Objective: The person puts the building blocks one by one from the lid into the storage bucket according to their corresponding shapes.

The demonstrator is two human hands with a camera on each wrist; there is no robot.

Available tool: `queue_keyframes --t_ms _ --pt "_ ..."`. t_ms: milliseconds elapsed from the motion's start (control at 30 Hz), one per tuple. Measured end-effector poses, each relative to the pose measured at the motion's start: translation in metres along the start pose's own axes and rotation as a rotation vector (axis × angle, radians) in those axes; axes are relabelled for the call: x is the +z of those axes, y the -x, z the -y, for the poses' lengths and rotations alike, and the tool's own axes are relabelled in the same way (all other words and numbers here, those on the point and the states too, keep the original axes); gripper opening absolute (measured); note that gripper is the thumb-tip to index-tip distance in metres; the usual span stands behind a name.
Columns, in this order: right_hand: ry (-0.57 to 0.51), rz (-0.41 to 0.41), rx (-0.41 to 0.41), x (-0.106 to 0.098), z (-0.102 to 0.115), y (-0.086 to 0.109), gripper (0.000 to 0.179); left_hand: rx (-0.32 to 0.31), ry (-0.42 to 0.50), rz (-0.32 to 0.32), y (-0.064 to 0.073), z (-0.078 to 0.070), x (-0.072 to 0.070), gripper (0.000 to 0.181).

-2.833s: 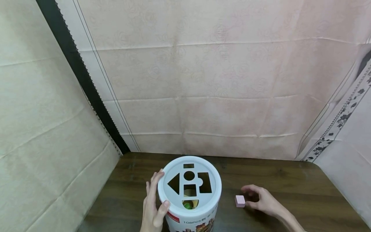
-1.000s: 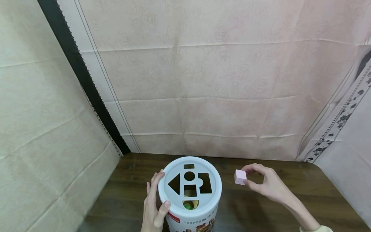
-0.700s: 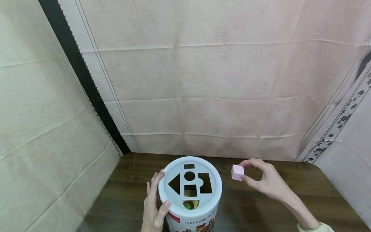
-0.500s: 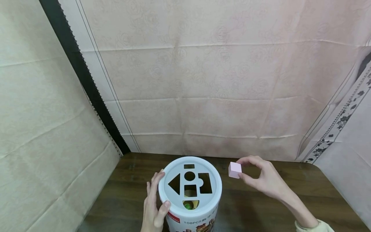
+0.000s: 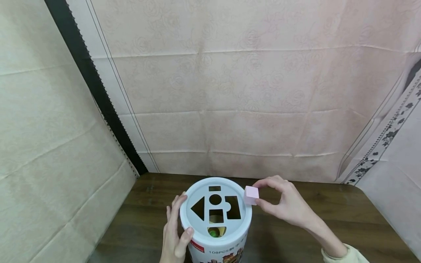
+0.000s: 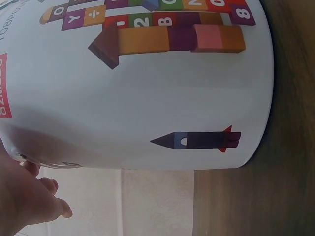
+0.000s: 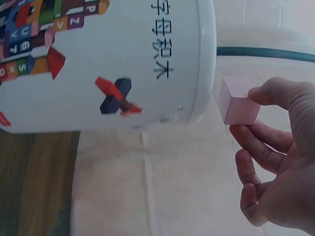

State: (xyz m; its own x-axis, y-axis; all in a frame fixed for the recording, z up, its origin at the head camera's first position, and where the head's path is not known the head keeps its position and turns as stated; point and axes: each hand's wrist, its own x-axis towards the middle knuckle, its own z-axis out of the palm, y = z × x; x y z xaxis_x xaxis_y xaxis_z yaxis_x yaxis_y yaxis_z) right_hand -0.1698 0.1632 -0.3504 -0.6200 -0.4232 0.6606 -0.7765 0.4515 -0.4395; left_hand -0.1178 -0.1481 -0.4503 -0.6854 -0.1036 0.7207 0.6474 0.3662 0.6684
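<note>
A white block bucket (image 5: 215, 246) with a pale blue shape-sorter lid (image 5: 197, 231) stands upright on the table. My left hand (image 5: 174, 232) grips its left side, thumb at the front rim and fingers along the far side; the left wrist view shows the printed wall and that hand's fingertips at the lid end. My right hand (image 5: 284, 204) pinches a pale pink cube (image 5: 251, 195) between thumb and fingers. In the head view the cube overlaps the lid's right rim. The right wrist view shows the cube (image 7: 240, 101) raised just beyond the lid end, with a gap beside the rim.
The lid's cutouts include a triangle (image 5: 198, 209), a circle (image 5: 215, 199) and a square (image 5: 215, 216). Through the front cutout a green piece (image 5: 214, 232) shows inside. Dark wooden table (image 5: 312, 197) surrounds the bucket; pale cloth (image 5: 263, 109) hangs behind and at both sides.
My right hand has picked the pink cube up off the table and carried it up, then left to the lid's right rim. My left hand and the bucket stay put.
</note>
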Motion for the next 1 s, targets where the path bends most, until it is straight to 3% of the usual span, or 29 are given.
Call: queue_keyframes --t_ms 167,500,767,1000 --pt "-0.024 -0.001 -0.029 0.01 0.005 -0.005 0.041 0.024 0.003 -0.001 -0.001 0.001 0.001 0.068" --pt "-0.097 0.04 -0.11 0.033 0.019 -0.014 0.039 0.011 -0.001 -0.003 0.0 0.0 0.0 0.068" --pt "-0.137 0.123 -0.056 0.05 0.032 -0.019 0.035 -0.036 -0.01 0.007 0.0 0.0 -0.001 0.068" --pt "-0.136 0.154 -0.078 0.06 0.036 -0.02 0.034 -0.009 -0.006 0.0 0.0 -0.001 -0.001 0.068"
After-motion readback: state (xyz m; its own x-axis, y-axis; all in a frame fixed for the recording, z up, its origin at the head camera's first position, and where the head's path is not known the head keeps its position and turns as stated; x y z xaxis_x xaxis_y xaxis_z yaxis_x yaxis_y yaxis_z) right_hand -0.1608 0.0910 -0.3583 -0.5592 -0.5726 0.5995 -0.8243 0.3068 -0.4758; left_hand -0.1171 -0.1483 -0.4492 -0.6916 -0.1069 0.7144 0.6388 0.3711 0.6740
